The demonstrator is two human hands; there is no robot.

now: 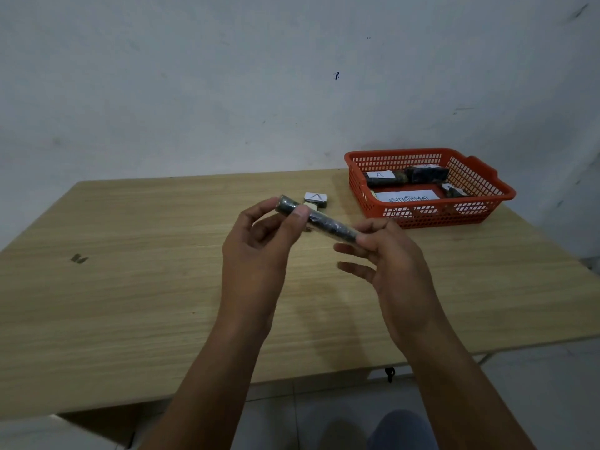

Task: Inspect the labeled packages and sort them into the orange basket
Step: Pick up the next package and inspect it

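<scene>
A pale grey-white wall [227, 76] fills the upper half of the view, scuffed and marked: a small dark blue spot sits right of centre, faint streaks and smudges show near the right edge and the top right corner. Against the wall stands a bench [130, 287] with a light wood-grain top, its far edge touching the wall. A small dark mark [79, 258] lies on the top toward the left. Below the near edge of the bench, a floor [535, 384] of pale grey tiles shows, with thin joints between them. A small dark fitting [390, 374] hangs under the near edge. The light is dim and even, with soft shadows on the wood.
</scene>
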